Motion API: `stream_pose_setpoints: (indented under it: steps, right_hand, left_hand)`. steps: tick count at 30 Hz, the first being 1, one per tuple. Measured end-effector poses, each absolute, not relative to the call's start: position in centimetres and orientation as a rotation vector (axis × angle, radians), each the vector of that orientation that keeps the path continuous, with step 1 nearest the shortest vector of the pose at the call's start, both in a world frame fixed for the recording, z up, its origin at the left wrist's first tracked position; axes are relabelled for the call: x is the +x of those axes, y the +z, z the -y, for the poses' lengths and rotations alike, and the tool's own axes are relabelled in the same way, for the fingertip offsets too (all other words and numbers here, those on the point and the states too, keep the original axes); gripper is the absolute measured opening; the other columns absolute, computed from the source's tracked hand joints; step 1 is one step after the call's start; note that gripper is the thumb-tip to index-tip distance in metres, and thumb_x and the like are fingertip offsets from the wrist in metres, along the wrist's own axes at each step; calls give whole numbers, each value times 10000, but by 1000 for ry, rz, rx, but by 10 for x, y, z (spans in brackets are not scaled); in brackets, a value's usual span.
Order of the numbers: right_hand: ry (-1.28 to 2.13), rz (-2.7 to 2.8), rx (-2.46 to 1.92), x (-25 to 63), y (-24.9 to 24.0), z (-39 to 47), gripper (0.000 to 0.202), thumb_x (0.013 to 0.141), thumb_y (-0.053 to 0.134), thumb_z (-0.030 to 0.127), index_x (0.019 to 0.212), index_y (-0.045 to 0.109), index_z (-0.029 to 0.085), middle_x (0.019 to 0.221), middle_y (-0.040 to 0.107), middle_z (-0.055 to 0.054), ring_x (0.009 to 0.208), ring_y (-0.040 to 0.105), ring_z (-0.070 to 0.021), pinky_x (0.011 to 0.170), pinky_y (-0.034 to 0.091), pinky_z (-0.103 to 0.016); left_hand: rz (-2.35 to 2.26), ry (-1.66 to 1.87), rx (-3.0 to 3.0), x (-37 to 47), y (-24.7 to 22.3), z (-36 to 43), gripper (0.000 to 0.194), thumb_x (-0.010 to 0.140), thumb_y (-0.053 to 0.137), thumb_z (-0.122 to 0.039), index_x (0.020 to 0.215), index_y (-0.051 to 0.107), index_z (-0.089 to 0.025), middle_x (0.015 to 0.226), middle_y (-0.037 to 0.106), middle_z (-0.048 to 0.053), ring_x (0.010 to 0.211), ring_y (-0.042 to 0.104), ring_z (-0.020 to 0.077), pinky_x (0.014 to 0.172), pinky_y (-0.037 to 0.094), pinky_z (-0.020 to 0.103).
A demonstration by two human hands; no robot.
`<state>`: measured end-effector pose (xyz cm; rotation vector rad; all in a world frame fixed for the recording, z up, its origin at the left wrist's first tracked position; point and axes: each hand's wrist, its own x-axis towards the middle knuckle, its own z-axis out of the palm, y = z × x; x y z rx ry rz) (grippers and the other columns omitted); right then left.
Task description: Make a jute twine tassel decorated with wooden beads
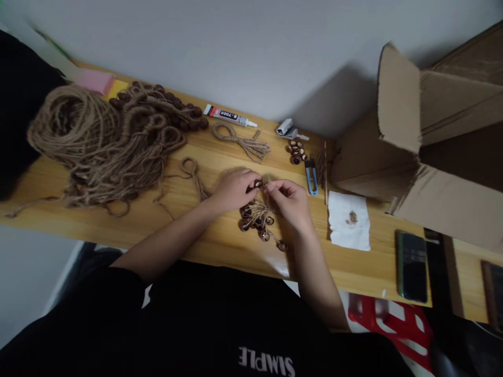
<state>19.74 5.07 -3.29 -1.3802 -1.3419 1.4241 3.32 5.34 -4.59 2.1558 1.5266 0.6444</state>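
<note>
While the left hand [234, 189] closes its fingers on a dark brown piece [253, 186] at the far edge of the corded bundle [260, 211], the right hand [291, 203] — fingertips together on a tan strand [268, 180] — is at the bundle's right. Blue snips [308, 179] lie farther right of the bundle, a glue tube [230, 115] beyond it, and a rope heap [118, 162] well to its left.

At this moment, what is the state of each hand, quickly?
Left hand: closed, holding a dark brown piece.
Right hand: closed, pinching what looks like twine.
</note>
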Motion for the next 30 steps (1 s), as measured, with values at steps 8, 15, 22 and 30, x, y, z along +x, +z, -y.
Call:
stream_pose_setpoints:
  steps: [8,15,22,30]
  right_hand:
    - [1487,1317,-1346,197,-29,-49,216,643,719,372,708,643,181,647,632,3,544,510,-98,502,411,-229]
    - [1506,1257,-1334,195,-29,-46,185,618,765,324,699,684,178,647,662,5,566,549,-105,558,456,-251]
    - [1472,1372,-1343,195,-37,-45,165,668,734,327,732,724,176,697,704,-13,605,583,-121,586,453,-256]
    - [1205,1638,-1487,198,-41,-49,206,740,652,337,774,749,159,722,734,-30,644,624,-156,598,435,-257]
  left_hand:
    - [-1516,639,2157,33,-45,-54,185,751,587,-130,915,664,-162,773,652,31,727,571,176,677,425,295]
    - [-1507,643,2159,33,-48,-54,224,748,601,-147,964,658,-161,818,661,41,781,589,195,728,445,318]
    - [-1510,648,2171,32,-48,-54,203,742,601,-163,935,663,-170,799,659,31,761,584,186,704,441,301]
    - [-1497,678,2170,32,-48,-54,188,753,575,-150,918,664,-167,770,647,22,746,579,179,696,433,294]
